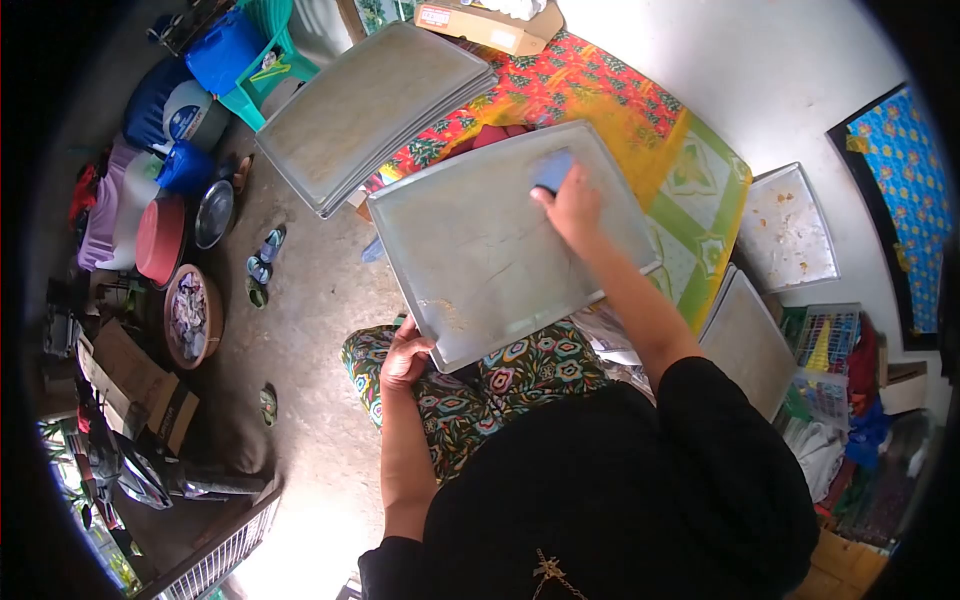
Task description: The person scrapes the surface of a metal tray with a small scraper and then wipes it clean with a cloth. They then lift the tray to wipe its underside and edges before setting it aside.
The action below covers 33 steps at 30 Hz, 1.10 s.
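Clamping the tray (500, 240) at 7 o'clock, my left grip (402, 360) holds it over the lap (540, 368). Right grip (576, 208) is closed on a blue pad (554, 168), toward 1 o'clock. Risk: only one corner's held, so hard pressure up there could pivot it loose.

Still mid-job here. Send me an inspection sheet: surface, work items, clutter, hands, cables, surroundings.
Surface: red, yellow and green patterned covering, partly under trays.
Work items: rectangular grey metal tray, brownish residue near one corner; stack of grey metal trays beyond; blurred blue pad.
Clutter: open brown cardboard box beside the stack.
Hands: left hand grips the tray's edge; right hand holds the pad against it.
Cables: nothing seen.
Surroundings: reddish plastic tub on grey floor, leftward.
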### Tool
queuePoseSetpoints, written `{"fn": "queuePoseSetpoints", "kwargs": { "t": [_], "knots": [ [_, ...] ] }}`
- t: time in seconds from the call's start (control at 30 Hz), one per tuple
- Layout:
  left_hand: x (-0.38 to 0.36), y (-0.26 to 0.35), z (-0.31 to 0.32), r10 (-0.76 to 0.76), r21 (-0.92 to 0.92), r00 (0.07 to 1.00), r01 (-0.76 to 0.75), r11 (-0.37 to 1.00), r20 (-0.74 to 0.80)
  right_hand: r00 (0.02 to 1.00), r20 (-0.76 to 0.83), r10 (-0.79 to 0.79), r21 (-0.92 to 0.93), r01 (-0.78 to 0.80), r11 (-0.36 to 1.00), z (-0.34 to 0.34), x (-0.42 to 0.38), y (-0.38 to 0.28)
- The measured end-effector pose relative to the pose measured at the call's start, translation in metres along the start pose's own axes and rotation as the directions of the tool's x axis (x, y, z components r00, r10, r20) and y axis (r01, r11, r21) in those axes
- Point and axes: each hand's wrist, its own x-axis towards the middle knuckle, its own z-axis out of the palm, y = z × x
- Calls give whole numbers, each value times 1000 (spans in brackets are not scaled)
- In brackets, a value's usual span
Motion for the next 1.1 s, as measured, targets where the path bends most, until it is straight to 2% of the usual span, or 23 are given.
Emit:
{"fn": "queuePoseSetpoints", "kwargs": {
  "t": [0.07,0.17,0.27,0.37,0.47,0.57,0.67,0.77,0.87,0.97,1.07,1.1],
  "knots": [
    [0,-1,4,-7,-3,1000,7,1000,1,997,64,-47,-16,48,999,-10,-11,-17],
    [0,1,-5,-24,7,1000,24,1000,18,991,8,137,69,-137,988,-4,13,3],
    [1,-2,0,-2,1,1000,2,1000,-18,1000,-29,8,-2,-8,1000,13,-5,-6],
    [0,1,10,-1,3,1000,1,1000,-25,998,-44,-44,-22,43,999,9,-12,-10],
    [0,2,7,5,9,1000,-5,1000,-13,992,8,122,79,-122,989,1,2,0],
    [0,0,8,-2,4,1000,2,1000,-5,998,35,-53,-17,54,998,-1,-23,-22],
    [2,0,0,0,13,1000,0,1000,14,997,-45,63,63,-60,996,15,-7,3],
    [-2,0,1,0,23,1000,0,1000,-2,992,-75,103,58,-99,993,10,-5,1],
    [0,4,13,3,4,1000,-3,1000,-5,997,-20,-69,-12,69,998,1,-29,-26],
    [-1,4,12,-4,-4,1000,4,1000,1,992,-103,78,35,-74,997,5,-10,-8],
    [-1,1,7,18,21,1000,-17,1000,-6,997,-62,43,-27,-44,999,6,-18,-14],
    [3,-4,-2,2,25,1000,-2,1000,7,999,-45,18,8,-18,1000,4,-24,-19]
  ]
}}
